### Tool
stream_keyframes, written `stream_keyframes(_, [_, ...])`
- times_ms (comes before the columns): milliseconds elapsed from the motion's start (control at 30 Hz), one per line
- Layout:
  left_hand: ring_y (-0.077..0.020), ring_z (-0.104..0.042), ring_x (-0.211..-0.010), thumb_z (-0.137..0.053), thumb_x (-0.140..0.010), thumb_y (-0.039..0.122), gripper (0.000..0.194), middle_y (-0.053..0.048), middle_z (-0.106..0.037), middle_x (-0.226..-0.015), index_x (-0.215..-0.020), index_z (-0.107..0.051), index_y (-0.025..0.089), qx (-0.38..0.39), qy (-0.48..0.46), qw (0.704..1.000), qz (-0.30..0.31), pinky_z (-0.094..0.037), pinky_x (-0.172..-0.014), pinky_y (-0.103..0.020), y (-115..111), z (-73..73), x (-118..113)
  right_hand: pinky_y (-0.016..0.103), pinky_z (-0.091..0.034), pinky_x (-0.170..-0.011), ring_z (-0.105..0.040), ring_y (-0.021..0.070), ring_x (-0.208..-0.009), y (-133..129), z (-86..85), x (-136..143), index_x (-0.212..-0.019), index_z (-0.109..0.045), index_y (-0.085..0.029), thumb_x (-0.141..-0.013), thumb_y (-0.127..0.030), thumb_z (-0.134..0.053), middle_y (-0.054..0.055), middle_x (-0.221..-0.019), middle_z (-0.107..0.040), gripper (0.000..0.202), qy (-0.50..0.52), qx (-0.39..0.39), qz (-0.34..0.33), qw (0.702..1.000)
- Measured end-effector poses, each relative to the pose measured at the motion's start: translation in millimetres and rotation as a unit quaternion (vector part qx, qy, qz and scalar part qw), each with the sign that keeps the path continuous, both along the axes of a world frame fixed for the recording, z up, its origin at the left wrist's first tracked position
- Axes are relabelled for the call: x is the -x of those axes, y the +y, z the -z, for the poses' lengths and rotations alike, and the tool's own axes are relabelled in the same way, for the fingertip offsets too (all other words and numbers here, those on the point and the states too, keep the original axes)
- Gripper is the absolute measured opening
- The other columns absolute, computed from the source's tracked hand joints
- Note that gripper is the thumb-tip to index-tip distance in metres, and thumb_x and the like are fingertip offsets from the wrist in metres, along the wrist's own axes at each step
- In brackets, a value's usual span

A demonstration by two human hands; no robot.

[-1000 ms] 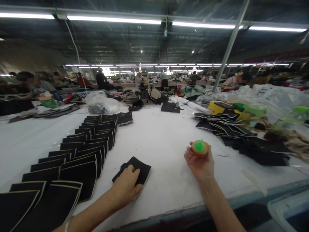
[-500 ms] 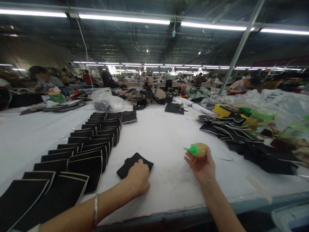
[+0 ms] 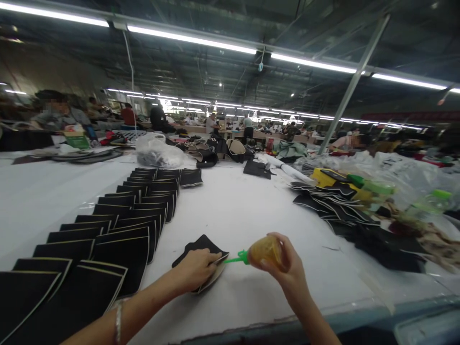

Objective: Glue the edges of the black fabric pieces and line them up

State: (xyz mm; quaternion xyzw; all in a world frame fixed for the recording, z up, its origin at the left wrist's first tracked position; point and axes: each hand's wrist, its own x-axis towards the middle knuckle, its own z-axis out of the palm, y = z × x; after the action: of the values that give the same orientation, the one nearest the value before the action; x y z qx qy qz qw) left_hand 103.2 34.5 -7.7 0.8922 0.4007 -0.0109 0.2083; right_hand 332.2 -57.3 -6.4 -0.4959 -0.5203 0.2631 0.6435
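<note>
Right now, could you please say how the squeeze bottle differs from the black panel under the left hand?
The squeeze bottle is amber and rounded, with a green nozzle; the black panel is dark and flatter. The bottle is tipped sideways in the right hand; the panel lies on the tabletop under the left hand. Each has a hand on it.

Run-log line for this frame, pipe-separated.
left hand: on black piece | right hand: holding amber bottle | green nozzle: tip near piece's edge | overlapping pieces: at left
</note>
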Motion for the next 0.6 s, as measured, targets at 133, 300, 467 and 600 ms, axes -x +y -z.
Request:
stream_keyframes(133, [-0.0243, -0.064, -0.082, -0.025, -0.092, 0.035, 0.046, -0.008, -0.063, -0.093, -0.127, -0.055, 0.032, -0.009, -0.001, 1.0, -0.001, -0.045, -0.076, -0.035, -5, 2.3, -2, 0.032, -0.05, -0.084, -0.059, 0.0247, -0.097, 0, -1.7, 7, -0.115, -0.055, -0.024, -0.072, -0.038, -0.078, 0.004, -0.109, -0.06, 0.05, -0.144, -0.011, 0.008, 0.989])
stream_keyframes(300, [-0.0233, -0.064, -0.081, -0.023, -0.092, 0.03, 0.05, -0.01, -0.061, -0.099, -0.136, -0.047, 0.028, -0.026, 0.022, 0.999, -0.019, -0.046, -0.076, -0.036, -9, 4.0, -5, 0.036, -0.05, -0.085, -0.061, 0.0251, -0.093, 2, -4.4, 14, -0.117, -0.053, -0.024, -0.073, -0.039, -0.078, 0.006, -0.109, -0.061, 0.053, -0.232, -0.017, 0.008, 0.973])
stream_keyframes(467, [-0.0267, -0.064, -0.084, -0.019, -0.092, 0.03, 0.052, -0.011, -0.06, -0.102, -0.139, -0.043, 0.027, -0.031, 0.029, 0.999, -0.03, -0.047, -0.077, -0.042, -12, 7.7, -8, 0.038, -0.05, -0.086, -0.061, 0.0265, -0.093, 4, 1.8, 16, -0.12, -0.05, -0.023, -0.076, -0.041, -0.076, 0.008, -0.111, -0.06, 0.055, -0.26, -0.016, 0.01, 0.965])
stream_keyframes(600, [-0.0273, -0.064, -0.086, -0.02, -0.093, 0.031, 0.052, -0.012, -0.059, -0.106, -0.139, -0.043, 0.027, -0.03, 0.028, 0.998, -0.039, -0.047, -0.079, -0.044, -13, 9.6, -8, 0.033, -0.05, -0.082, -0.061, 0.0247, -0.092, 1, 2.7, 17, -0.121, -0.048, -0.024, -0.077, -0.04, -0.075, 0.006, -0.109, -0.06, 0.054, -0.268, 0.001, -0.005, 0.964])
